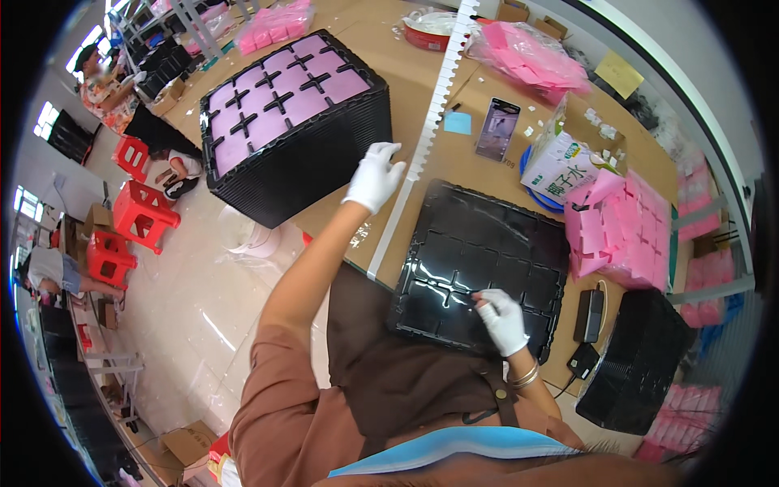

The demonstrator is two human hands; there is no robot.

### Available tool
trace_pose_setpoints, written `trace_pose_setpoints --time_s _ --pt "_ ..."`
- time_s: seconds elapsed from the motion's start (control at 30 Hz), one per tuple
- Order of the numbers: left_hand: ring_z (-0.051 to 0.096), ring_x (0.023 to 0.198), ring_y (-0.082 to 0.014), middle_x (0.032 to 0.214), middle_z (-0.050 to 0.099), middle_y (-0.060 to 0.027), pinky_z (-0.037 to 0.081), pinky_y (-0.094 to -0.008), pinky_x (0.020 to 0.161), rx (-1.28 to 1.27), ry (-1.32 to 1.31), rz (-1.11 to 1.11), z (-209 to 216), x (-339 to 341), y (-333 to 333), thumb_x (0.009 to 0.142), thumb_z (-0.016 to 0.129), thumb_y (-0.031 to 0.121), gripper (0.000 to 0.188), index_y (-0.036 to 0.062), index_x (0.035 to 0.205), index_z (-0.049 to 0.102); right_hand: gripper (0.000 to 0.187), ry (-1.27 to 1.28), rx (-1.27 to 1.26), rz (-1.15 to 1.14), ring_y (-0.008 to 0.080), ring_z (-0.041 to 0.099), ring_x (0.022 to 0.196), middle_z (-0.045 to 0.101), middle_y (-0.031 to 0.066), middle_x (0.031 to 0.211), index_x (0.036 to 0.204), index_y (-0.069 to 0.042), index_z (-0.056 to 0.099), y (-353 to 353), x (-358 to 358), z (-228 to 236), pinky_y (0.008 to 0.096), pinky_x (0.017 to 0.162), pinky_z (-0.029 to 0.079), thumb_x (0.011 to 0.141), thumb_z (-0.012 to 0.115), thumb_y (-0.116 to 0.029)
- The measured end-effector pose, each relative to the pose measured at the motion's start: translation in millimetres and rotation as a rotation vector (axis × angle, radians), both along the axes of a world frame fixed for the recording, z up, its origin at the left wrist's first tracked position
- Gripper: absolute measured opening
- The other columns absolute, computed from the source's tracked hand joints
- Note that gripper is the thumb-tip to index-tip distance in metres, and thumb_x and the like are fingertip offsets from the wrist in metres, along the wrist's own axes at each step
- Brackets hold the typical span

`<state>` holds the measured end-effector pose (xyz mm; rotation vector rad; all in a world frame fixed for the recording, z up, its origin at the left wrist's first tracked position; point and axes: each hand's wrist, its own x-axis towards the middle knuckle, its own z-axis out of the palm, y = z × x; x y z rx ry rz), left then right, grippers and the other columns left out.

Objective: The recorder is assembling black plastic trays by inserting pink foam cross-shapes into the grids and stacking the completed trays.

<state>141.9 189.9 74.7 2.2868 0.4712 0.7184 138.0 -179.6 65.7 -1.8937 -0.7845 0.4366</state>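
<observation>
My left hand [373, 177] in a white glove is at the near right corner of a tall stack of black plastic trays [300, 174]. Its fingers are apart and nothing shows in them. Pink-purple sheets [264, 89] with black cross-shaped dividers fill the top tray. Over a shiny black tray [495, 235] lying flat before me, my right hand [503, 323], also gloved, is closed in a pinch. A tiny dark spot shows at its fingertips, too small to name. Molded cross ridges mark this tray, and no pink sheets lie in it.
A white toothed strip [430, 122] crosses the table between stack and tray. Beyond the tray are a phone [497, 130], a blue note [458, 122] and a carton [568, 158]. Pink packs [621, 227], a black adapter [590, 315] and black trays [637, 361] stand to the right.
</observation>
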Motion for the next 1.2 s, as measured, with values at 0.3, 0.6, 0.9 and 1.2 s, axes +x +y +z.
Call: trace_pose_setpoints --time_s 0.3,0.6,0.9,1.2 --pt "0.045 0.056 -0.0028 0.065 0.053 0.0044 0.036 -0.0199 0.05 -0.887 0.063 -0.079 17.0 36.0 -50.4 0.09 0.065 0.025 0.021 0.0057 0.082 0.063 0.014 0.286 0.041 0.043 0.0156 0.063 0.093 0.067 0.0079 0.096 0.098 -0.001 0.069 21.3 35.4 -3.7 0.0284 0.084 0.049 0.087 0.064 -0.007" --pt "0.048 0.05 -0.0032 0.064 0.055 0.0012 0.034 -0.0192 0.045 -1.11 -0.306 0.039 51.8 -34.2 -107.2 0.09 0.068 0.021 0.021 0.0025 0.086 0.06 0.015 0.57 0.567 -0.109 0.008 0.058 0.079 0.063 0.0008 0.095 0.094 -0.002 0.065 149.0 32.7 12.4 0.0226 0.074 0.047 0.083 0.072 -0.009" --pt "0.054 0.058 -0.0017 0.084 0.069 -0.004 0.038 -0.0159 0.048 -1.104 -0.384 0.147 21.0 -40.0 -92.1 0.094 0.062 0.023 0.019 0.0043 0.094 0.063 0.006 0.201 0.499 -0.03 0.0159 0.058 0.085 0.062 0.0058 0.09 0.078 -0.001 0.066 152.3 50.4 18.6 0.0278 0.076 0.047 0.075 0.072 -0.003" --pt "0.058 0.065 -0.005 0.09 0.067 -0.0057 0.047 -0.0191 0.06 -1.136 -0.444 0.073 28.0 -51.8 -87.5 0.095 0.061 0.024 0.022 0.0027 0.1 0.064 0.016 -0.378 -0.512 -0.136 0.0296 0.062 0.095 0.064 0.0164 0.094 0.083 -0.004 0.07 188.1 115.8 -25.0 0.0354 0.083 0.049 0.069 0.075 -0.011"
